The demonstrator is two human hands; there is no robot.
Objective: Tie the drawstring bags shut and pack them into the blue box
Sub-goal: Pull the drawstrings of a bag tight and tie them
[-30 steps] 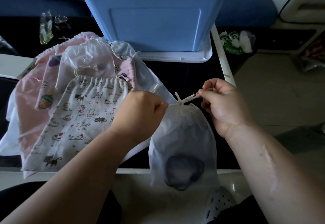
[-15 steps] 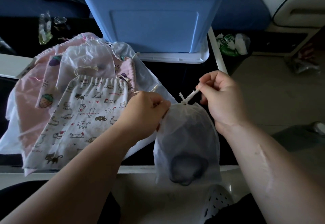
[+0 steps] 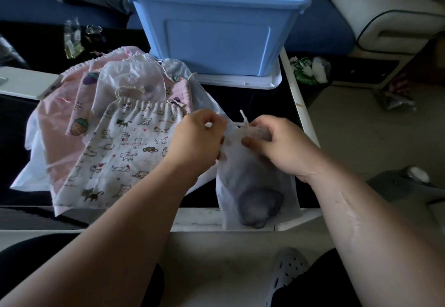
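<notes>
Fingers (image 3: 248, 141) pinch the white bag (image 3: 252, 181), hiding its neck.

box (image 3: 216, 42) behind | bag pile (image 3: 115, 138) left | held bag (image 3: 255, 186) right (table (image 3: 240, 99) edge)

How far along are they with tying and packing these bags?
Early, it seems. Done: nothing I can confirm; no bag shows in the visible part of the blue box. In hand: the left hand pinches the cord and the right hand grips the gathered neck of a white bag. Left: packing it, then the pile beside it, cat-print bag on top.
</notes>
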